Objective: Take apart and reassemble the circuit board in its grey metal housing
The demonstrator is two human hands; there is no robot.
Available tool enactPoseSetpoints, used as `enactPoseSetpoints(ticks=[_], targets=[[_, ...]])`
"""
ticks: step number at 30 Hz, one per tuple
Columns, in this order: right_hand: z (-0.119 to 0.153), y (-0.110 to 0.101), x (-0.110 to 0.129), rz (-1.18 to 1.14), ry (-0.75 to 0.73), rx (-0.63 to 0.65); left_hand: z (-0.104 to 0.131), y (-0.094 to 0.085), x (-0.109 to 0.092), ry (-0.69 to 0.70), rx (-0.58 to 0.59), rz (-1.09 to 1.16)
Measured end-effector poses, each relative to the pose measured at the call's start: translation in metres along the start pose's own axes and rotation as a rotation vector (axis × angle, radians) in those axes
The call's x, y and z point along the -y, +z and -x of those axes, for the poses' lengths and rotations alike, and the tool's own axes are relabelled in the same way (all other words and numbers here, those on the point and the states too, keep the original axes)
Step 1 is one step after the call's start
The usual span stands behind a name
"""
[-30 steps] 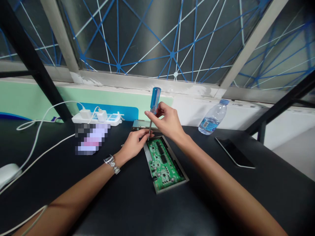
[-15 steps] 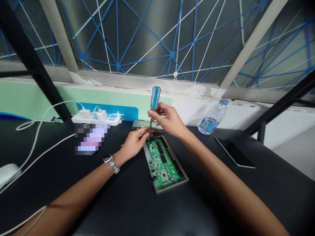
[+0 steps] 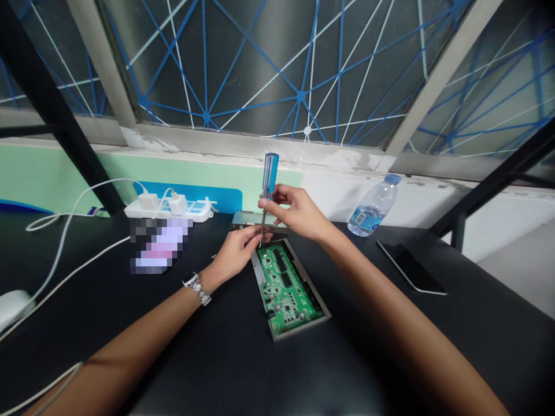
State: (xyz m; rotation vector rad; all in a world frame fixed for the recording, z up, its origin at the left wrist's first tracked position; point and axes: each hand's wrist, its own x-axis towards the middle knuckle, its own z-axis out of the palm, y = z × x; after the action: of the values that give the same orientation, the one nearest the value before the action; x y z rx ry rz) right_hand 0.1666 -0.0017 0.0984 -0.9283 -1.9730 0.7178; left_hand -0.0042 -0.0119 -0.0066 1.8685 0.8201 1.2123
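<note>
A screwdriver (image 3: pixel 270 170) with a blue-and-clear handle stands nearly upright, its tip at the far left corner of a green circuit board (image 3: pixel 287 293) in a shallow metal frame. My right hand (image 3: pixel 299 211) is closed, thumb and fingers pinching the lower end of the handle. Low on the shaft, the thumb and fingers of my left hand (image 3: pixel 236 249) close around the metal just above the board's corner. The tip itself, and whatever it touches, is too small to make out. Behind my hands lies a flat metal piece (image 3: pixel 249 218), partly covered by them.
A white power strip (image 3: pixel 195 211) with plugs and cables stands at the back left, near a blurred-out flat object (image 3: pixel 162 245). To the right are a water bottle (image 3: pixel 373 208) and a phone (image 3: pixel 410 267). A white mouse-like object (image 3: pixel 15 306) sits at the left edge.
The screwdriver handle has turned a little between my right fingers, showing a different face. My left hand keeps its place at the shaft. The view has shifted slightly.
</note>
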Motion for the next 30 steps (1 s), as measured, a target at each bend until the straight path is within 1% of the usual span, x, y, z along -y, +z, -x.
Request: enactPoseSetpoints(ticks=[2,3,7,9,14,19,23,30], targets=[[0.001,0.0,-0.004,0.059,0.009,-0.032,0.0,0.001,-0.002,-0.011,-0.016,0.017],[0.001,0.001,-0.006,0.07,0.023,-0.026,0.0,0.001,-0.003,-0.016,-0.023,0.024],[0.0,0.004,-0.017,0.06,0.078,0.084,0.001,0.002,-0.005,-0.027,-0.041,0.036],[0.0,0.005,-0.019,0.034,0.099,0.106,0.001,0.002,-0.005,-0.025,-0.048,0.039],[0.0,0.007,-0.019,-0.072,0.143,0.107,0.0,0.002,-0.002,-0.042,-0.069,0.055],[0.0,0.006,-0.018,-0.096,0.129,0.123,0.0,0.002,-0.002,-0.065,-0.108,0.088],[0.001,0.005,-0.019,-0.092,0.122,0.135,-0.002,0.001,-0.005,-0.058,-0.116,0.079],[0.001,0.005,-0.014,-0.135,0.176,0.163,-0.003,-0.001,-0.003,-0.052,-0.117,0.015]])
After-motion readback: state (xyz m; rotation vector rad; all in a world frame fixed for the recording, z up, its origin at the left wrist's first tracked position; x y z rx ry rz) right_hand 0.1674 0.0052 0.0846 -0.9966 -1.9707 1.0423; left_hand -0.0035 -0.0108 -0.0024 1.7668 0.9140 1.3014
